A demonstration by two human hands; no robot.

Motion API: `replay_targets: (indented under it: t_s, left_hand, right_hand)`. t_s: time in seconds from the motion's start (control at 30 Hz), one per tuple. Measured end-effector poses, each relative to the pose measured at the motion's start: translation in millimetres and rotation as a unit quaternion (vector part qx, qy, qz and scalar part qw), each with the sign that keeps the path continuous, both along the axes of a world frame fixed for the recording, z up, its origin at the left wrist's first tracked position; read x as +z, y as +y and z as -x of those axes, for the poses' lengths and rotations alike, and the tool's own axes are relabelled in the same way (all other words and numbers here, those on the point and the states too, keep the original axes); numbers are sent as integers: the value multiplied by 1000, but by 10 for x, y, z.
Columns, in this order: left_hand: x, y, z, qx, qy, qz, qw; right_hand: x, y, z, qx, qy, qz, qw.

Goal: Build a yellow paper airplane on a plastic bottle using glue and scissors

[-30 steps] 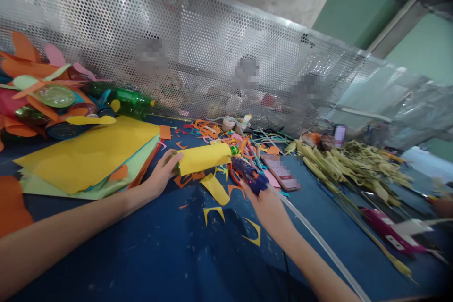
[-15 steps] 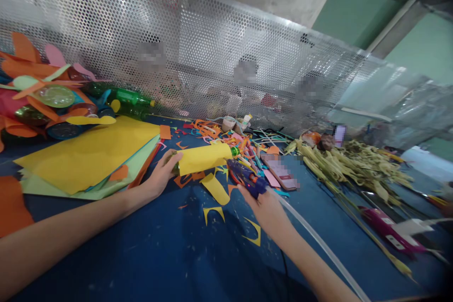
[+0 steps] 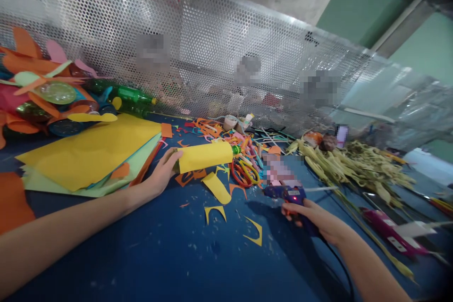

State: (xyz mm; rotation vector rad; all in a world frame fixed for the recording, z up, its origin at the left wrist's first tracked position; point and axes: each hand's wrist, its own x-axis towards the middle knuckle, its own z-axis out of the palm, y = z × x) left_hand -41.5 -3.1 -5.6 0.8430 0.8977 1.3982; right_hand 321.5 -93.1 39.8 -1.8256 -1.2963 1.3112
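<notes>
My left hand (image 3: 169, 167) is closed around the base of a green plastic bottle (image 3: 236, 150), whose body is wrapped in yellow paper (image 3: 205, 156). The bottle lies on its side with its neck pointing right. My right hand (image 3: 307, 217) grips a blue hot glue gun (image 3: 288, 193) by its handle, with a red light lit on its body. A clear glue stick (image 3: 322, 189) protrudes from the back, and the nozzle points left, apart from the bottle. Scissors with red and yellow handles (image 3: 250, 172) lie between the bottle and the glue gun.
Stacked coloured sheets (image 3: 88, 151) lie at left, below paper-decorated bottles (image 3: 53, 94). Paper scraps (image 3: 216, 188) litter the blue table (image 3: 170, 255). A phone (image 3: 283, 170), dried husks (image 3: 354, 160) and a purple power strip (image 3: 392, 231) are at right. A perforated metal screen (image 3: 212, 33) stands behind.
My right hand has moved right with the glue gun, away from the bottle, and the gun has turned so its nozzle points left. The scissors now show fully. My left hand holds steady.
</notes>
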Motion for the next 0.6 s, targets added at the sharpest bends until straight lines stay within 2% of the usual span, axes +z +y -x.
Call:
replay_targets:
  t_s: [0.2, 0.33, 0.43, 0.53, 0.6]
  left_hand:
    - [-16, 19, 4, 1, -6, 1, 1000]
    - [-40, 32, 12, 7, -15, -8, 1000]
    - [-40, 28, 17, 18, -21, -10, 1000]
    - [-26, 16, 17, 5, -21, -26, 999]
    - [-17, 11, 15, -1, -22, -31, 999]
  right_hand:
    - [-2, 3, -145, 111, -132, 35, 984]
    - [79, 101, -165, 136, -266, 49, 953]
    - [149, 160, -157, 155, -315, 66, 934]
    - [191, 192, -151, 198, -408, 77, 888]
    - [200, 198, -112, 201, -493, 45, 846]
